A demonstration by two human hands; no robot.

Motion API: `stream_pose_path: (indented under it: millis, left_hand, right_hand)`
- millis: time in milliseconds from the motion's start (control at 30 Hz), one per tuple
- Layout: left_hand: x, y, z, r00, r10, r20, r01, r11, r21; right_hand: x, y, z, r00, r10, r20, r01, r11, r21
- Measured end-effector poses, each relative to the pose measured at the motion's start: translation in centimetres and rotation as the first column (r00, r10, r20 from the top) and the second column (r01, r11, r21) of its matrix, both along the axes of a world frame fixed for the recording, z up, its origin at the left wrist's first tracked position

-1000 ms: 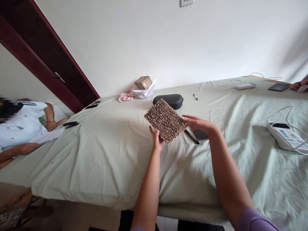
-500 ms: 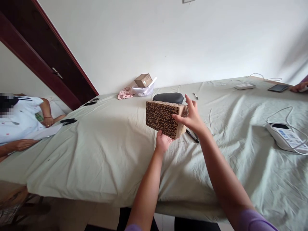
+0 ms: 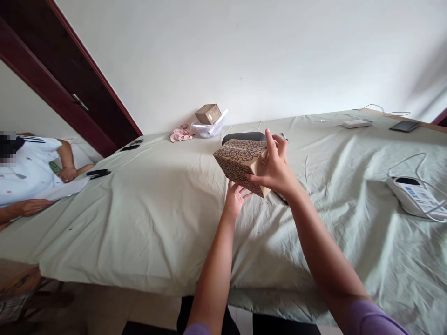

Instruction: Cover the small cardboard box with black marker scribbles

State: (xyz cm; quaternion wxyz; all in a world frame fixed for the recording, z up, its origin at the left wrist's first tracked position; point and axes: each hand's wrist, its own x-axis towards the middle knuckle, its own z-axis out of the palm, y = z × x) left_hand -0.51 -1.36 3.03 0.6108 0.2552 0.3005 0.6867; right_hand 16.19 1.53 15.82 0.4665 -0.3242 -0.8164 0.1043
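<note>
My right hand (image 3: 278, 171) is curled partway round the end of a brown cardboard box covered in black looping scribbles (image 3: 234, 163), thumb pressed on its near face and the fingers up around the far side of that end. My left hand (image 3: 234, 201) is open beneath it, palm up with fingers spread, the fingertips at its lower edge (whether they bear any weight, I cannot tell). The box is tilted in the air above the wrinkled pale green cloth (image 3: 150, 209).

Just behind it, partly hidden, lies a rounded black case (image 3: 244, 137); a slim black pen-like stick (image 3: 282, 200) shows from under my right hand. Near the wall, a smaller brown cardboard box (image 3: 208, 114) sits on a translucent plastic container (image 3: 211, 130), beside a crumpled pink cloth (image 3: 181, 133). Well off to my left, a person in a white shirt (image 3: 31, 163) holds white paper (image 3: 64, 190).
</note>
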Motion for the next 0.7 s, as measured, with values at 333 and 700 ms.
stream_pose_path:
  millis: [333,700]
  left_hand:
    - [0.1,-0.5,0.5,0.998,-0.048,-0.033,0.047,0.999,-0.005]
    - [-1.4,-0.1,2.7,0.988,0.050,0.148,-0.066,0.992,0.107]
  right_hand:
    - [-0.7,-1.6,0.8,0.994,0.035,0.106,-0.052,0.985,0.164]
    - [1.5,-0.9,1.5,0.933,0.357,0.037,-0.298,0.828,-0.474]
